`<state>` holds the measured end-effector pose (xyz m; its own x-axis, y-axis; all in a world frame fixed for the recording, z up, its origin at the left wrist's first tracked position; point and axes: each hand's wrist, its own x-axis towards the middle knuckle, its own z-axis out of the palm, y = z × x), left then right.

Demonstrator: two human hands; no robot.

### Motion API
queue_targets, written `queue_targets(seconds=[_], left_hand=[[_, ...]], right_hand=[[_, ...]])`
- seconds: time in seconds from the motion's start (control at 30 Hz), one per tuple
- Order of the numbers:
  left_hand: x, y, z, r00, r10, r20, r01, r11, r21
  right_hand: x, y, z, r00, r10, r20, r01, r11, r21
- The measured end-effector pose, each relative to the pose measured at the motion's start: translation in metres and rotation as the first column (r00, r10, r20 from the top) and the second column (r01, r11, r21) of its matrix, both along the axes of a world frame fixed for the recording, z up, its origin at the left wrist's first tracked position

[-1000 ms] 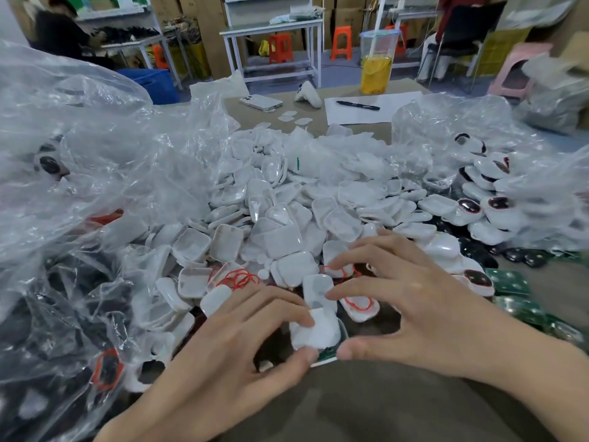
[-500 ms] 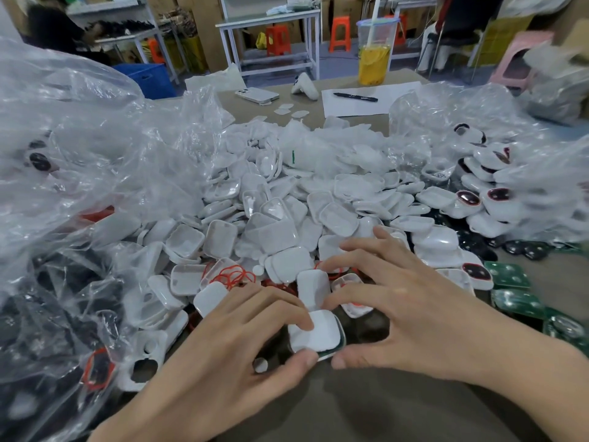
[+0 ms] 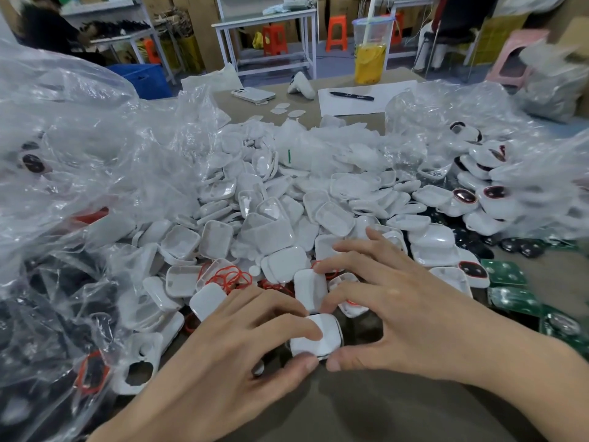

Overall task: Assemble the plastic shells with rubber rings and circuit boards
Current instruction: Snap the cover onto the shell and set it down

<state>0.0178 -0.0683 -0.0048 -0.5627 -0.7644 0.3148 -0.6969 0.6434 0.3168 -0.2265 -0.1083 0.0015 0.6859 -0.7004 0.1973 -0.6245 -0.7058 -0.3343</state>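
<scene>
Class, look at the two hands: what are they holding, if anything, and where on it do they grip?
Both hands, left and right, pinch one white plastic shell by its edges, thumbs at its near edge.

- White plastic shells [image 3: 331, 218]: a heap too large to count, spread across the middle of the frame.
- Red rubber rings [image 3: 234, 277]: one tangled cluster, left of centre; number unclear.
- Green circuit boards [image 3: 503, 272]: at least three, lower right.
- Clear plastic bags [image 3: 79, 148]: two large ones, left and right.
- Pen [image 3: 351, 96]: one, on one paper sheet [image 3: 350, 105], upper centre.
- Phone [image 3: 253, 94]: one.
- Drink cup [image 3: 371, 52]: one.
- Hands: two, left hand [image 3: 223, 352] and right hand [image 3: 414, 317].
</scene>
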Motion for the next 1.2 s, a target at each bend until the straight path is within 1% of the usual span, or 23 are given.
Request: queue_targets(seconds=[0.33,0.43,0.57,0.63,0.77,0.93,1.07,1.2], left_hand=[[-0.003,0.001,-0.002,1.0,0.004,-0.017,-0.004,0.999,0.033],[-0.005,0.0,-0.002,1.0,-0.006,-0.021,0.006,1.0,0.004],[-0.006,-0.001,0.0,1.0,-0.028,-0.002,0.028,0.999,-0.044],[-0.006,0.0,-0.001,0.999,-0.037,0.014,0.038,0.997,-0.065],[-0.006,0.0,-0.001,0.999,-0.042,0.006,0.042,0.998,-0.052],[-0.006,0.002,-0.003,1.0,-0.011,-0.026,0.011,1.0,-0.003],[-0.007,0.003,-0.005,0.994,0.055,-0.095,-0.045,0.994,0.103],[-0.011,0.004,-0.007,0.982,0.112,-0.152,-0.085,0.981,0.174]], right_hand=[[0.0,0.0,0.001,1.0,0.006,0.003,-0.006,1.0,0.002],[0.0,-0.001,0.001,1.0,0.005,-0.007,-0.004,1.0,0.013],[-0.004,-0.001,0.003,1.0,0.008,0.004,-0.008,0.997,0.071],[-0.006,-0.001,0.003,1.0,0.015,0.005,-0.015,0.998,0.062],[-0.005,-0.001,0.005,1.0,0.016,0.003,-0.016,0.998,0.065],[-0.002,-0.001,0.009,1.0,0.019,-0.011,-0.018,0.995,0.095],[0.001,-0.003,0.012,0.999,0.006,-0.038,-0.001,0.991,0.134],[0.006,-0.006,0.012,0.992,-0.006,-0.123,0.02,0.994,0.111]])
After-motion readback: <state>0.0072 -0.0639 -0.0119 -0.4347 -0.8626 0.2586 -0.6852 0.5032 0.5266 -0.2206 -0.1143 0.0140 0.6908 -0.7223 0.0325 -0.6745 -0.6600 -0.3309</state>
